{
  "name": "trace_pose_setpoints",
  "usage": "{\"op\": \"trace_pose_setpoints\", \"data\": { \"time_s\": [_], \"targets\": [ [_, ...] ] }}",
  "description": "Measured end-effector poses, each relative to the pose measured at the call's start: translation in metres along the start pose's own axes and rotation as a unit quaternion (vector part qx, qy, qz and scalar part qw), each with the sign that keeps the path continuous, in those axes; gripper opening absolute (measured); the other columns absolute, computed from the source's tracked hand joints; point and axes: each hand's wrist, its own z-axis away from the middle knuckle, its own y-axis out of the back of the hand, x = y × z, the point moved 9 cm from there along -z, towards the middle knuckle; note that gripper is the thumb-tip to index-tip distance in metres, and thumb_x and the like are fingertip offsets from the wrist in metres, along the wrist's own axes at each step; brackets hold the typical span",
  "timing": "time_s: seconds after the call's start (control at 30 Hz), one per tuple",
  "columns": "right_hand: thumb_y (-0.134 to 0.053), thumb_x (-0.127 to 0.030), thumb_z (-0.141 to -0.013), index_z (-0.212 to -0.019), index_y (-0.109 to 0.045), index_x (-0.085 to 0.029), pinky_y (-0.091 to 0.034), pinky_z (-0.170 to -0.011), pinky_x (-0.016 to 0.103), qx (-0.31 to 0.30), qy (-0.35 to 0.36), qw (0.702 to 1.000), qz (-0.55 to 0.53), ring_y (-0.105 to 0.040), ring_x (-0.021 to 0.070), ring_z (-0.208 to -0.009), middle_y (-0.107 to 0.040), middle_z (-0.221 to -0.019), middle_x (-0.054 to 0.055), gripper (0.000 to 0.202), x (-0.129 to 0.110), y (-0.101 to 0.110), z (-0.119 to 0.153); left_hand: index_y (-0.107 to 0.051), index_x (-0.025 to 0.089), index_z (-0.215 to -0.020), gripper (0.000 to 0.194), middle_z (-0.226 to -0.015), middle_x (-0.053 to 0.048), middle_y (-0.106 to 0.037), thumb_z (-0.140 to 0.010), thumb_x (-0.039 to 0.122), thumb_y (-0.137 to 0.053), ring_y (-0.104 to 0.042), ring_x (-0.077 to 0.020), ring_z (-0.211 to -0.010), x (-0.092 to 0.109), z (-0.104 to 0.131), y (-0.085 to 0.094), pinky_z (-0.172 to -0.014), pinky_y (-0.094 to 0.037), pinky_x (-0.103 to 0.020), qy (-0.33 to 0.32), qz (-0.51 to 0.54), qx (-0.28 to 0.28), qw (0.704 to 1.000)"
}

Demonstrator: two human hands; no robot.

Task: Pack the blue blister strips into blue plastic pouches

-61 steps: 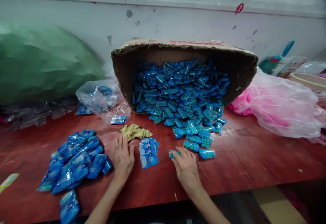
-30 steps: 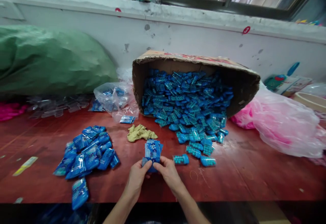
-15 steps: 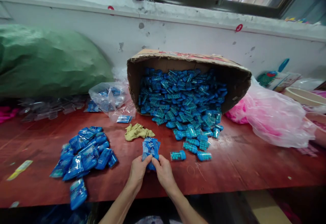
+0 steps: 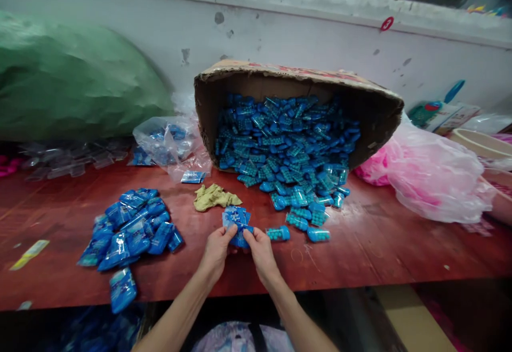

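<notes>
Near the table's front edge, my left hand [image 4: 217, 249] and my right hand [image 4: 260, 250] pinch blue printed packets [image 4: 239, 230] between thumbs and fingers. More of these flat packets lie just beyond the fingertips. To the right of my right hand is a small clear bottle with a blue cap and blue-green beads [image 4: 278, 233]. A crumpled yellow-green cloth [image 4: 215, 197] lies behind the packets. At the left is a pile of filled blue pouches [image 4: 136, 229], with one pouch [image 4: 122, 289] over the table's front edge.
A cardboard box [image 4: 208, 122] on its side spills many small bottles [image 4: 288, 144] onto the red table [image 4: 368, 245]. A large green sack [image 4: 76, 80] and a clear bag of packets [image 4: 172, 144] stand left; a pink-and-white plastic bag [image 4: 436, 170] lies right.
The view has tilted down slightly. My right hand has drawn a packet a little to the right, off the others, and its thumb now presses on it.
</notes>
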Motion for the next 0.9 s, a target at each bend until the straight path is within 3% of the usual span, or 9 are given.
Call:
{"op": "trace_pose_setpoints", "data": {
  "time_s": [0.17,0.27,0.3,0.37,0.47,0.53,0.63,0.73,0.9],
  "targets": [
    [-0.046,-0.042,-0.079,-0.055,-0.046,-0.018,-0.029,-0.047,0.021,-0.011,0.035,0.997,0.066,-0.035,0.0090,-0.048,-0.037,-0.050,-0.006,0.034,-0.021,0.009,0.004,-0.059,0.011,-0.062,0.027,-0.050,0.000,-0.058,-0.056,0.035,-0.070,-0.050,-0.0080,-0.043,0.002,0.006,-0.002,-0.042,-0.036,-0.020,0.034,0.034,-0.010,0.999],
    [-0.048,-0.034,-0.082,-0.059,-0.053,-0.017,-0.035,-0.060,0.024,-0.028,0.104,0.982,0.157,-0.045,0.0126,-0.061,-0.049,-0.061,-0.002,0.029,-0.049,0.023,0.013,-0.057,0.012,-0.062,0.028,-0.050,0.000,-0.059,-0.059,0.037,-0.069,-0.049,-0.0077,-0.043,-0.002,0.009,-0.002,-0.041,-0.036,-0.019,0.052,0.064,-0.018,0.996],
    [-0.047,-0.030,-0.083,-0.067,-0.057,-0.018,-0.035,-0.068,0.026,-0.020,0.157,0.956,0.247,-0.048,0.0150,-0.071,-0.055,-0.072,0.001,0.023,-0.061,0.030,0.017,-0.057,0.012,-0.061,0.028,-0.049,0.001,-0.057,-0.060,0.037,-0.068,-0.049,-0.0077,-0.042,-0.006,0.010,-0.003,-0.040,-0.036,-0.019,0.065,0.075,-0.029,0.995],
    [-0.050,-0.023,-0.081,-0.089,-0.060,-0.019,-0.034,-0.075,0.032,0.021,0.221,0.871,0.438,-0.048,0.0216,-0.088,-0.058,-0.095,0.008,0.013,-0.074,0.043,0.023,-0.054,0.014,-0.059,0.029,-0.045,0.002,-0.054,-0.062,0.039,-0.067,-0.049,-0.0080,-0.041,-0.013,0.013,-0.005,-0.038,-0.035,-0.019,0.098,0.095,-0.052,0.989],
    [-0.055,-0.016,-0.077,-0.102,-0.057,-0.019,-0.034,-0.069,0.035,0.040,0.205,0.752,0.626,-0.047,0.0270,-0.090,-0.056,-0.102,0.013,0.025,-0.063,0.055,0.020,-0.051,0.015,-0.057,0.031,-0.040,0.003,-0.049,-0.066,0.042,-0.063,-0.048,-0.0080,-0.038,-0.020,0.015,-0.003,-0.037,-0.035,-0.019,0.139,0.114,-0.066,0.982],
    [-0.056,-0.016,-0.077,-0.096,-0.058,-0.020,-0.034,-0.064,0.034,0.032,0.180,0.721,0.668,-0.048,0.0259,-0.083,-0.058,-0.092,0.011,0.020,-0.051,0.057,0.015,-0.051,0.015,-0.057,0.031,-0.041,0.003,-0.050,-0.068,0.042,-0.062,-0.048,-0.0076,-0.037,-0.022,0.016,-0.001,-0.037,-0.035,-0.019,0.151,0.120,-0.066,0.979],
    [-0.058,-0.020,-0.076,-0.089,-0.058,-0.023,-0.034,-0.064,0.032,0.032,0.175,0.731,0.659,-0.048,0.0244,-0.081,-0.057,-0.085,0.007,0.012,-0.044,0.053,0.009,-0.052,0.015,-0.058,0.030,-0.041,0.003,-0.050,-0.068,0.041,-0.062,-0.048,-0.0076,-0.037,-0.027,0.016,0.001,-0.037,-0.036,-0.018,0.171,0.117,-0.060,0.976],
    [-0.058,-0.019,-0.076,-0.090,-0.057,-0.023,-0.036,-0.068,0.033,0.017,0.196,0.767,0.611,-0.049,0.0239,-0.085,-0.057,-0.089,0.006,0.014,-0.043,0.047,0.006,-0.051,0.015,-0.058,0.030,-0.040,0.003,-0.049,-0.069,0.041,-0.061,-0.049,-0.0081,-0.037,-0.034,0.015,0.006,-0.037,-0.036,-0.018,0.182,0.105,-0.036,0.977],
    [-0.055,-0.021,-0.078,-0.097,-0.053,-0.020,-0.042,-0.076,0.030,0.000,0.209,0.901,0.380,-0.053,0.0191,-0.086,-0.057,-0.091,0.005,0.019,-0.056,0.046,0.017,-0.052,0.015,-0.060,0.030,-0.039,0.004,-0.048,-0.069,0.042,-0.061,-0.050,-0.0090,-0.038,-0.040,0.011,0.013,-0.037,-0.037,-0.018,0.167,0.100,0.007,0.981]
  ]
}}
